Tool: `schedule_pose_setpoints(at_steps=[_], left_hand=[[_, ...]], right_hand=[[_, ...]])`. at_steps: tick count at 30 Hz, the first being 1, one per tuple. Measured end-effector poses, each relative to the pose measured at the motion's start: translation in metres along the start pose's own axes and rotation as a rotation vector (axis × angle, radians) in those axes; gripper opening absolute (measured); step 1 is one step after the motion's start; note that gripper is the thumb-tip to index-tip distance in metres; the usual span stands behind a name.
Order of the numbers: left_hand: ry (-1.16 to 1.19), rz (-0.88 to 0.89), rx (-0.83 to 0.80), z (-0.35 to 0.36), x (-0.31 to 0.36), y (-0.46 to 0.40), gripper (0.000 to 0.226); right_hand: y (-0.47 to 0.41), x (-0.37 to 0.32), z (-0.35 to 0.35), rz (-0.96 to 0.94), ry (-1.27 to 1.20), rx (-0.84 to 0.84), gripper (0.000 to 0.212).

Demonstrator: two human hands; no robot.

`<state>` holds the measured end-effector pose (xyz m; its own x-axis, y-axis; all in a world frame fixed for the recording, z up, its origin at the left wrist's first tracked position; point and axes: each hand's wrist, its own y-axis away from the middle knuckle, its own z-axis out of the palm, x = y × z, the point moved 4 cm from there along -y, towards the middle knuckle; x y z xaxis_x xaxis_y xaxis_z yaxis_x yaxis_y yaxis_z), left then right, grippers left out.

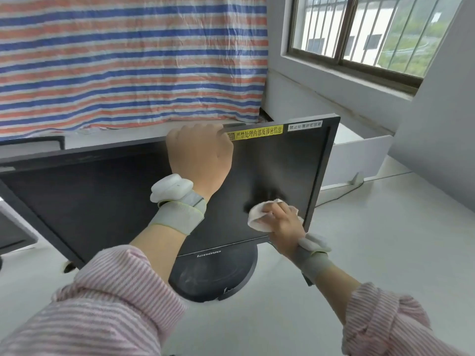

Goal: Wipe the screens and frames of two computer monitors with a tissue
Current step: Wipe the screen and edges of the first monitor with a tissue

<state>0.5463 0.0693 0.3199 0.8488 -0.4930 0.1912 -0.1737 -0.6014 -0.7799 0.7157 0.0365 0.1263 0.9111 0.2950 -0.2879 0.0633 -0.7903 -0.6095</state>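
A black monitor (102, 201) with a dark screen stands on a round black base (216, 276) on the white desk. My left hand (200, 152) grips the top edge of its frame, beside a yellow label (257, 132). My right hand (282, 222) presses a crumpled white tissue (257, 214) against the lower right part of the screen, close to the right frame. Part of a second monitor (12, 227) shows at the far left edge, mostly cut off.
The white desk (359, 253) runs to the right and front. A white partition panel (359, 155) stands behind the monitor, with a cable (341, 195) trailing from it. A striped tarp (128, 60) hangs behind; a barred window (372, 29) is at upper right.
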Motion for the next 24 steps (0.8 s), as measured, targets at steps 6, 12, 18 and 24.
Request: schedule_pose_setpoints(at_steps=[6, 12, 18, 24], left_hand=[[-0.069, 0.046, 0.062, 0.001, -0.001, 0.002, 0.035], [-0.119, 0.083, 0.130, 0.006, -0.003, 0.004, 0.032], [-0.140, 0.077, 0.167, 0.009, -0.004, 0.004, 0.032], [-0.130, 0.088, 0.167, 0.006, -0.003, 0.003, 0.033]], right_hand=[[0.034, 0.010, 0.002, 0.094, -0.034, -0.006, 0.037], [-0.026, -0.017, -0.061, -0.015, -0.036, 0.352, 0.030], [0.012, -0.003, 0.002, 0.099, -0.011, 0.130, 0.029], [0.042, 0.009, 0.012, 0.310, -0.094, -0.163, 0.028]])
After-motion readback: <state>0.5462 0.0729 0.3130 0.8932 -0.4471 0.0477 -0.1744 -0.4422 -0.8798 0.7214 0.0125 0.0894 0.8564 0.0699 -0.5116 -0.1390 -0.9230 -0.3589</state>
